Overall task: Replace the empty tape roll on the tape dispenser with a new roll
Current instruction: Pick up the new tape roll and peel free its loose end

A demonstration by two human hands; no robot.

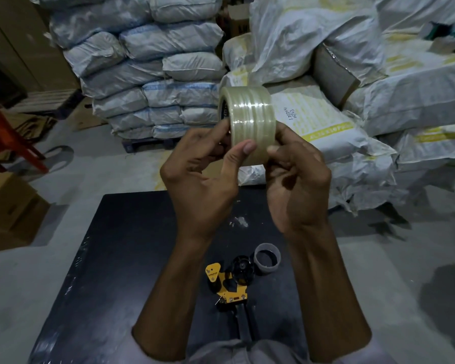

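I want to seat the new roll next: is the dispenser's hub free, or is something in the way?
Nothing visible blocks it. The black hub of the tape dispenser is bare; the empty core sits on the table close beside it. Left hand and right hand hold the new tape roll above.

Dim indoor light, soft shadows on floor, wide-angle bending at edges, slight overall softness
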